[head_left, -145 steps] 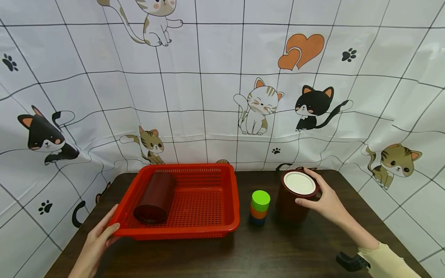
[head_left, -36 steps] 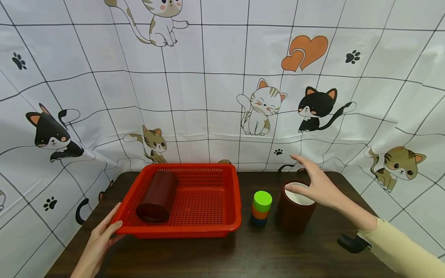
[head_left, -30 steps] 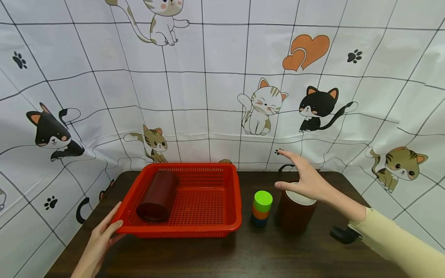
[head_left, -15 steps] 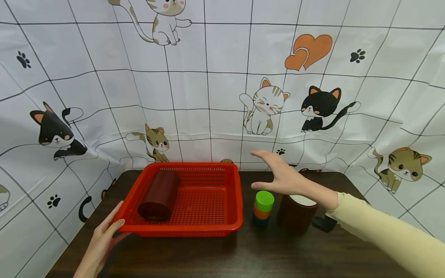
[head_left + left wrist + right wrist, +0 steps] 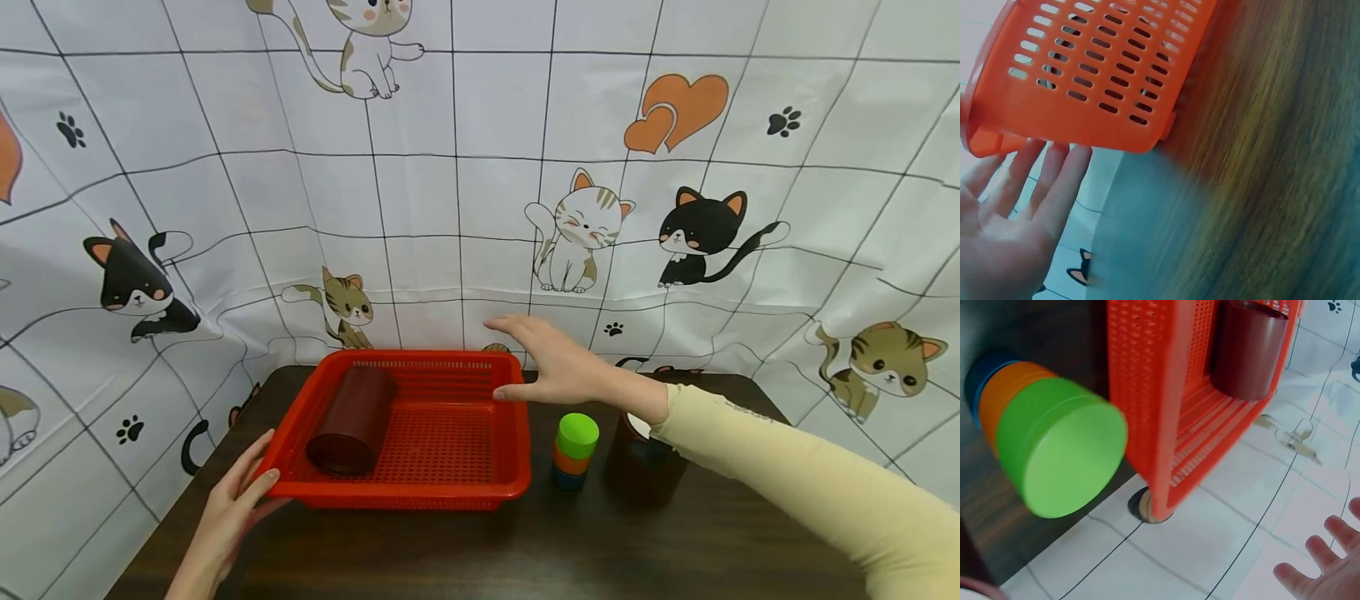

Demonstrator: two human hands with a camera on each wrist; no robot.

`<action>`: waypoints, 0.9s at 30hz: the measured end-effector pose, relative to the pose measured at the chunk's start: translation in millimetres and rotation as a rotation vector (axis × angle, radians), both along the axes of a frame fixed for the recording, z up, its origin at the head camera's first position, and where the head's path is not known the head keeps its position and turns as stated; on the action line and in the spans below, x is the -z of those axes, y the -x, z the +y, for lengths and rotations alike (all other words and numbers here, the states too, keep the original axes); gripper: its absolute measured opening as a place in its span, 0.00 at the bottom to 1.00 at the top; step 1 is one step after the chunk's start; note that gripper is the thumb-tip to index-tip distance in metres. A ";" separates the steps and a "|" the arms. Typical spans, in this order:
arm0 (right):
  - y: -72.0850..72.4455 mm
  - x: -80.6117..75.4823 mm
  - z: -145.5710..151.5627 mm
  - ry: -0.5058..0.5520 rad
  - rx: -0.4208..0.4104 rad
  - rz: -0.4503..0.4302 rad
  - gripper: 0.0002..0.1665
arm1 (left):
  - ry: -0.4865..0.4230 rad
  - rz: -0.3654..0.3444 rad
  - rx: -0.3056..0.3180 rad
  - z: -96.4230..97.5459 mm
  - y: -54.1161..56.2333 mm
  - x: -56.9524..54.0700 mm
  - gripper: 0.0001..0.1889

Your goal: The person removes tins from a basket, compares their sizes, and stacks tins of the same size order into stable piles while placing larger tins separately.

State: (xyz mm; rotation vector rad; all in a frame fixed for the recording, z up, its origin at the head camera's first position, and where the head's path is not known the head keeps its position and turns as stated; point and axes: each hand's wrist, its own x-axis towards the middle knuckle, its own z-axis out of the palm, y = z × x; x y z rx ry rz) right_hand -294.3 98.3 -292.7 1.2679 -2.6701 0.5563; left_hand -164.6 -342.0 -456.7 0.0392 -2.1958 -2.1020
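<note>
My left hand (image 5: 227,510) holds the front left corner of a red perforated plastic basket (image 5: 405,492), thumb on its rim and fingers against the outside. A dark brown cylinder (image 5: 354,417) lies on its side in the basket's left half. Above the basket's back right corner, my right hand (image 5: 558,367) hovers with fingers spread, holding nothing. Below the right wrist stands a stack of green, orange and blue cups (image 5: 577,436), the green one on top. A dark brown container (image 5: 645,471) with a white top stands to their right, partly hidden by the forearm.
The things stand on a dark wooden table (image 5: 420,550). Behind and beside it hangs a white gridded sheet (image 5: 465,225) printed with cartoon cats, paw prints and hearts.
My right hand has let go of the brown container and moved left, past the cup stack to the basket's right side. My left hand has stayed at the basket's corner.
</note>
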 end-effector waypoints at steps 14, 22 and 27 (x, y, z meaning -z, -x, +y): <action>4.8 -0.3 -39.6 -0.063 -0.084 0.001 0.53 | 0.120 0.069 0.019 1.5 -6.1 -2.9 0.34; 13.5 -1.5 -66.0 -0.131 -0.174 0.058 0.52 | 0.112 0.051 0.021 -0.3 -1.5 -1.9 0.34; 18.1 -2.7 -79.9 -0.202 -0.216 0.074 0.52 | 0.086 0.051 0.031 0.0 -0.5 -2.5 0.34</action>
